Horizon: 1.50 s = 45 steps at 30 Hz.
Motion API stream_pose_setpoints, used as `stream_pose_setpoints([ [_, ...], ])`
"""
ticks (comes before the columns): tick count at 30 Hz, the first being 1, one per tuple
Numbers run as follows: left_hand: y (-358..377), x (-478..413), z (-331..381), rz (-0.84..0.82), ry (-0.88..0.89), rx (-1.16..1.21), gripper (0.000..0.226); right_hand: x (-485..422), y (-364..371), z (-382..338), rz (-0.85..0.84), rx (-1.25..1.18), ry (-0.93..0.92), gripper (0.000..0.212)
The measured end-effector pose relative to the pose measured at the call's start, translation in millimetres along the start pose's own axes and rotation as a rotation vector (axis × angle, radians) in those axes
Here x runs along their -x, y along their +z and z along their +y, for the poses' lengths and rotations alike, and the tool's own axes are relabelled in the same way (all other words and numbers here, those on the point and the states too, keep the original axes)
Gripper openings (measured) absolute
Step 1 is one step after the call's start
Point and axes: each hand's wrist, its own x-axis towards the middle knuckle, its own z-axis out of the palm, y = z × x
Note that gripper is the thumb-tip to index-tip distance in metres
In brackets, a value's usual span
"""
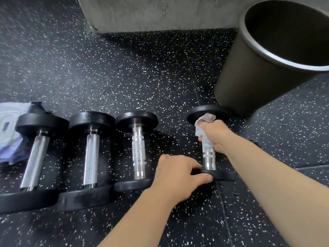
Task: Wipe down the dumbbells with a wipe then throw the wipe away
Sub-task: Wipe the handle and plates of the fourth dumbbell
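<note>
Several black dumbbells with chrome handles lie in a row on the speckled floor. The rightmost dumbbell (208,158) sits apart from the other three (138,154). My right hand (216,135) is wrapped around the upper part of its handle, with a crumpled white wipe (203,128) pressed between palm and chrome. My left hand (179,172) grips the near black end plate of that same dumbbell, thumb on its rim. A round black bin (249,72) stands just behind the dumbbell's far plate, its mouth open toward me.
A pack of wipes on a bluish cloth (10,132) lies at the far left behind the first dumbbell (33,157). A grey concrete block (160,13) rises at the back. Floor-mat seams run past the rightmost dumbbell.
</note>
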Motion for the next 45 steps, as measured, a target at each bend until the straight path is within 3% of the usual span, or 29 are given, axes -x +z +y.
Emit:
stream_pose_setpoints([
  [2,2.0,-2.7,-0.3,-0.006,0.006,0.06,0.031,-1.3,-1.2,-0.2,0.012,0.043,-0.026,0.016],
  [5,1.2,-6.4,-4.9,-0.024,0.026,0.107,0.024,5.1,-2.6,-2.0,-0.027,0.183,-0.005,0.035],
  [9,-2.1,-5.3,-10.7,-0.046,0.002,0.204,0.018,32.3,-13.6,18.6,-0.226,0.295,0.091,0.02],
  [12,-1.2,-7.0,-8.4,-0.041,0.003,0.182,0.018,58.3,-26.7,26.2,-0.375,0.532,0.004,0.01],
  [15,0.3,-8.8,-4.4,-0.037,0.011,0.151,0.02,69.9,-32.2,19.8,-0.477,0.636,0.01,0.013],
  [20,0.3,-11.0,-3.8,-0.018,0.003,0.111,0.027,48.5,-20.7,16.2,-0.246,0.312,0.132,0.014],
  [24,-0.9,-11.8,-10.3,-0.023,-0.023,0.143,0.038,22.5,-9.9,12.1,-0.184,0.105,0.168,0.038],
  [29,-2.3,-13.7,-11.2,-0.048,-0.051,0.162,0.038,-7.0,-11.0,-13.2,-0.08,-0.168,0.116,0.029],
  [31,-3.9,-13.0,-11.5,-0.059,-0.042,0.154,0.037,-5.0,-9.5,-8.2,-0.07,-0.109,0.069,0.027],
  [33,-5.9,-11.2,-12.1,-0.063,-0.044,0.168,0.038,7.1,-8.8,4.3,-0.104,0.027,0.02,0.011],
  [35,-6.5,-10.3,-12.8,-0.065,-0.052,0.181,0.037,21.5,-10.3,15.2,-0.203,0.079,0.079,0.01],
  [40,-6.7,-9.6,-6.3,-0.064,-0.059,0.168,0.032,39.6,-16.9,30.7,-0.302,0.312,0.105,0.064],
  [41,-6.9,-9.4,-5.4,-0.068,-0.059,0.168,0.033,41.1,-19.2,33.2,-0.322,0.372,0.098,0.064],
  [45,-8.5,-12.4,-8.1,-0.106,-0.081,0.183,0.036,52.5,-42.5,25.5,-0.4,0.473,0.113,0.029],
])
